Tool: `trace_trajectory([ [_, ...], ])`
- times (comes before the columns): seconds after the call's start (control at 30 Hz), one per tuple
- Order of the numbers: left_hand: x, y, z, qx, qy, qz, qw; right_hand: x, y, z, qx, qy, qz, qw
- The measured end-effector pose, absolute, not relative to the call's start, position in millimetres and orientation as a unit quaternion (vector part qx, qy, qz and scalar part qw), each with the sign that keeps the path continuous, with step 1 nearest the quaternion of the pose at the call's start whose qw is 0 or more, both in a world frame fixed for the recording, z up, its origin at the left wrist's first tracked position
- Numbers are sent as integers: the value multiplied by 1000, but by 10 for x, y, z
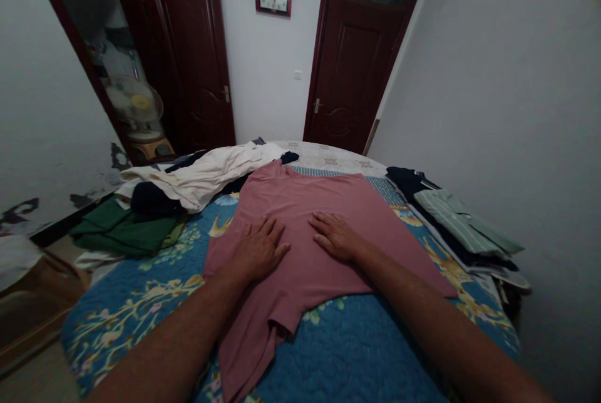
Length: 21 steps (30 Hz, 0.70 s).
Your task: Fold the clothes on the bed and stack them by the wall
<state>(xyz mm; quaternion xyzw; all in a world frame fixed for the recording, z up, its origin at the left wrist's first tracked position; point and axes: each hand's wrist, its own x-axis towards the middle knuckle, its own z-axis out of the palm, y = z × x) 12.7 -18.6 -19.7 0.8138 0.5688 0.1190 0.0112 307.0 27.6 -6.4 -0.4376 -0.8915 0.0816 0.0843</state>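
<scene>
A pink T-shirt (347, 203) lies spread on the blue floral bedcover (328, 353), one sleeve hanging toward me at the lower left with some folds in it. My left hand (261, 248) rests flat on the left part of the shirt, fingers stretched out. Flat on the middle of the cloth is my right hand (334, 237), its fingers also extended. Both palms press on the fabric, and neither hand grips it.
At the left, a pile holds a cream garment (211, 168) and a green folded cloth (124, 228). Folded clothes (462, 221) are stacked along the right edge near the wall. A brown wooden chair (42, 290) stands at the lower left, and a fan (136, 101) stands beyond.
</scene>
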Motion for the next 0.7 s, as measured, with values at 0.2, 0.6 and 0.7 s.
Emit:
trace_trajectory([
  [0.2,113,-170,-235,801,583,139,-1,2805,847,-124,-516,-851,50,84],
  [0.6,80,-69,-271,804,583,113,-15,3059,628,-118,-562,-822,29,89],
  [0.7,77,-59,-264,808,580,102,-15,3432,511,-131,-599,-795,15,91],
])
